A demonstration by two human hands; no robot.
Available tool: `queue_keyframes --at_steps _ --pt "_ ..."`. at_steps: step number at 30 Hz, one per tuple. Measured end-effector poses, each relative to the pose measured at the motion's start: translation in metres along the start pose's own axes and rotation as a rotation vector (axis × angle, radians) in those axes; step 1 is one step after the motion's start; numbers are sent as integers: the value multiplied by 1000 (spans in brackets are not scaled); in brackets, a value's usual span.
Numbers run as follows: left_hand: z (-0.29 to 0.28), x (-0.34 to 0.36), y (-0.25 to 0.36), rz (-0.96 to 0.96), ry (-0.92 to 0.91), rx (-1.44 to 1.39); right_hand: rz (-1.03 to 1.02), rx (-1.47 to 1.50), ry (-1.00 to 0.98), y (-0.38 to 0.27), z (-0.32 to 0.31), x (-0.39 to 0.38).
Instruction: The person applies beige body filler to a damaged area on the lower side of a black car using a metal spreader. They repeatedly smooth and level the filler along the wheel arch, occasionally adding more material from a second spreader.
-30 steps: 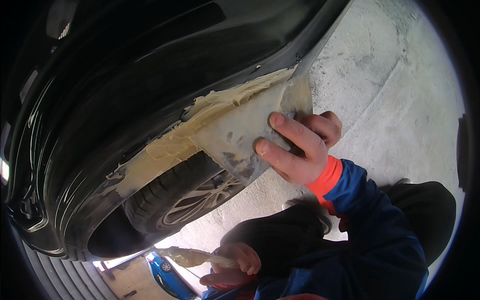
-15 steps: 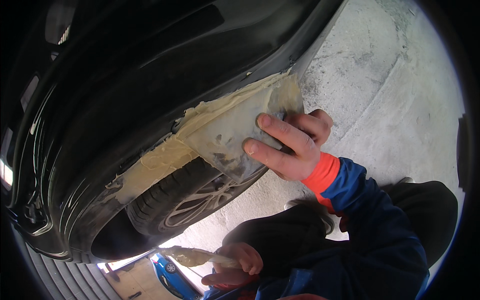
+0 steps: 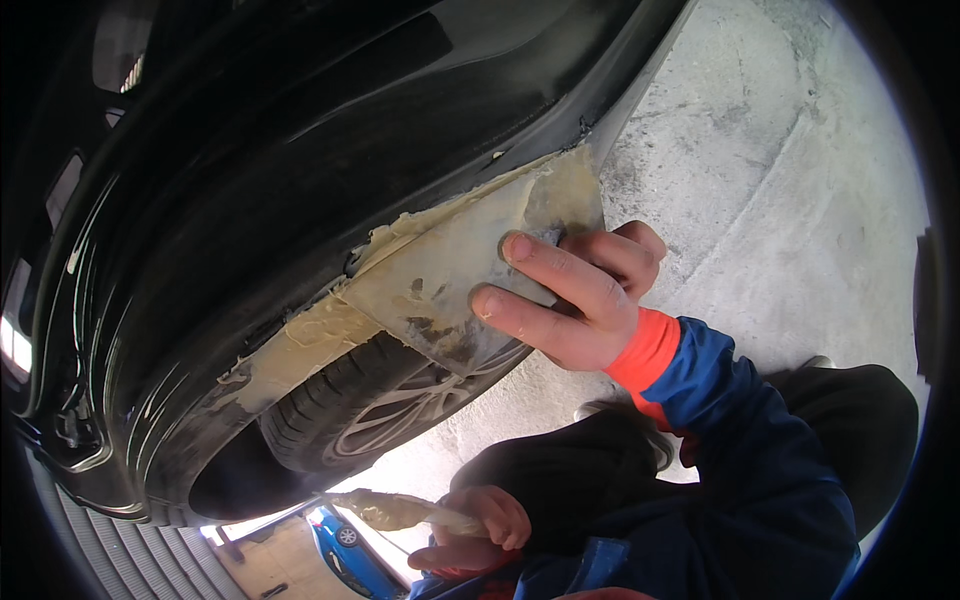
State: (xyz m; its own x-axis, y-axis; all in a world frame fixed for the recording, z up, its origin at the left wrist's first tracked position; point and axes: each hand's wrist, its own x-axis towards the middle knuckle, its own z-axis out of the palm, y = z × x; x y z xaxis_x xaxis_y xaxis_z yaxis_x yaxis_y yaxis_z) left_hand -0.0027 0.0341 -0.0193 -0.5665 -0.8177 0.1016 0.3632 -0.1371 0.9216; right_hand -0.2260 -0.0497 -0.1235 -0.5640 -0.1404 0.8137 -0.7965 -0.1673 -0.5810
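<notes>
My right hand (image 3: 585, 295) grips a flat, smeared filler spreader (image 3: 440, 265), two fingers laid on its face and the thumb out of sight. The spreader's long edge presses against beige filler (image 3: 325, 325) along the wheel arch of a black car (image 3: 300, 170). Smooth filler shows near the spreader, while rougher ridges line the upper edge. Low in the picture, my left hand (image 3: 485, 525) is closed round the handle of a putty knife (image 3: 385, 508), whose blade is coated in filler. That knife is apart from the car body.
Below the arch sits the car's tyre (image 3: 320, 405) with a spoked silver wheel (image 3: 405, 410). Pale concrete floor (image 3: 740, 190) spreads to the right. My bent knee (image 3: 860, 420) is at lower right. A blue car (image 3: 345, 555) stands beyond, beside a ribbed shutter (image 3: 150, 560).
The spreader and my right hand have shifted slightly left along the wheel arch, covering a little more of the filler. My left hand still holds the putty knife in nearly the same place.
</notes>
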Motion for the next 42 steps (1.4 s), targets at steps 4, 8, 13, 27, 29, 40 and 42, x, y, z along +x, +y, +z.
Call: queue_keyframes --at_steps 4,8,13,27,29,40,42 --pt "-1 1 1 -21 5 -11 -74 -26 28 4 7 0" --pt "-3 3 1 -36 -39 6 -84 -27 38 7 10 -1" --pt "0 2 0 -11 17 -28 -93 -23 5 6 -1 -1" --pt "-5 7 -1 -40 -43 -5 -69 -34 -75 17 -8 -12" --pt "-4 6 -2 -31 -19 2 -78 -12 -61 18 -5 -14" --pt "3 10 -6 -12 -1 -23 -68 25 -82 19 -18 -27" --pt "5 10 -8 -2 -16 -4 -65 31 -57 22 -23 -24"
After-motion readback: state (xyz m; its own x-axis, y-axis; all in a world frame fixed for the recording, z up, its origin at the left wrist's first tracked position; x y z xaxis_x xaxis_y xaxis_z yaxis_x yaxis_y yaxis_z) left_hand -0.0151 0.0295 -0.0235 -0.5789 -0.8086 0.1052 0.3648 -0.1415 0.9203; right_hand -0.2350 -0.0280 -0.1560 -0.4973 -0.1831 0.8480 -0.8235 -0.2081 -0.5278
